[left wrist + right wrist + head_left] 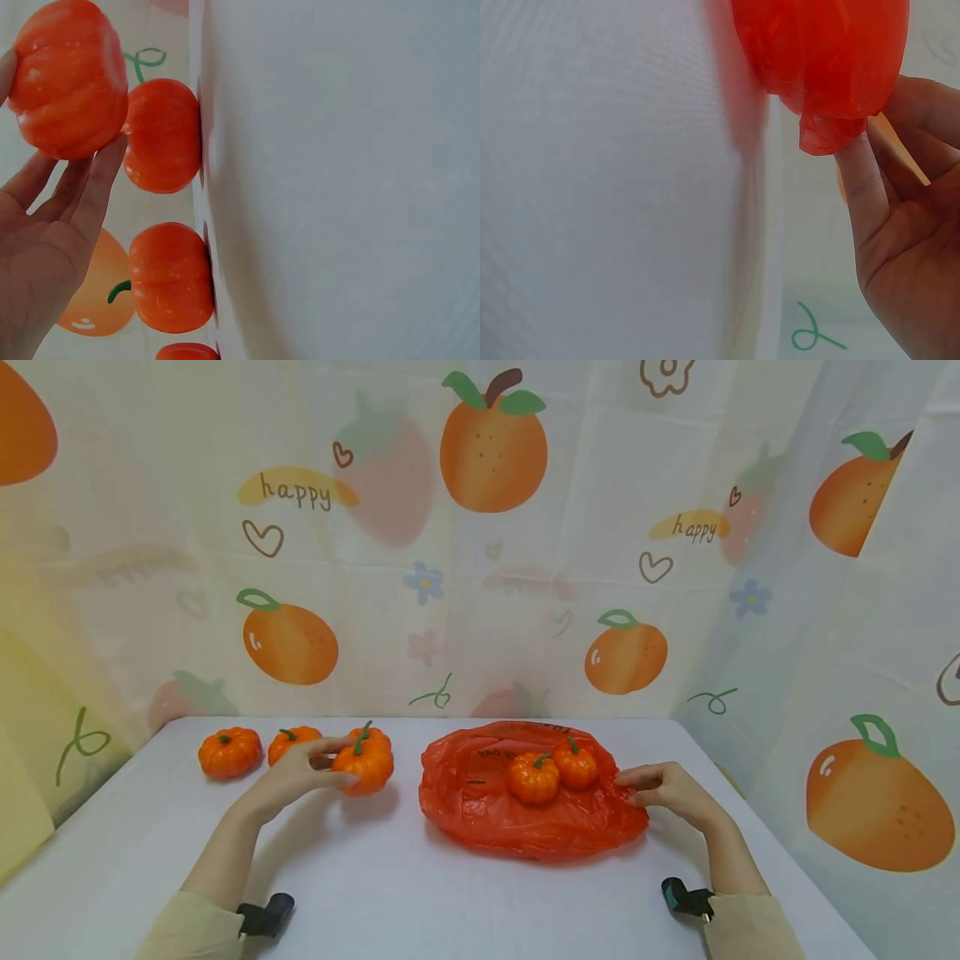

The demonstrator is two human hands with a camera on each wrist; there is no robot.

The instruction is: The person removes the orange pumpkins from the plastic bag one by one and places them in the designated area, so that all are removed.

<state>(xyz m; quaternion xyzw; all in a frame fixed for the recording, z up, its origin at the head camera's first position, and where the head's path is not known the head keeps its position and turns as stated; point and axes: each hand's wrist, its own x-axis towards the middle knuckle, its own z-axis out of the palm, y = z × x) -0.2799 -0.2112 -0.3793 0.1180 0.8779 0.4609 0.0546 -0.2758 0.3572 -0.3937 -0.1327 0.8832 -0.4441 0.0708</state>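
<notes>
My left hand [330, 768] grips a small orange pumpkin [365, 766] with a green stem, held just above the white table [420, 893]. In the left wrist view the fingers [96, 187] cup that pumpkin [71, 79] from below. A red plastic bag [480, 802] lies crumpled at centre right. Two more pumpkins [533, 777] [575, 764] sit side by side on it or in its mouth; I cannot tell which. My right hand [637, 787] pinches the bag's right edge [829, 131] between thumb and fingers [859, 180].
Three other pumpkins stand in a row at the back left: one [229, 752], a second [292, 740], and a third [372, 735] behind the held one. A fruit-printed curtain [480, 568] closes off the back and both sides.
</notes>
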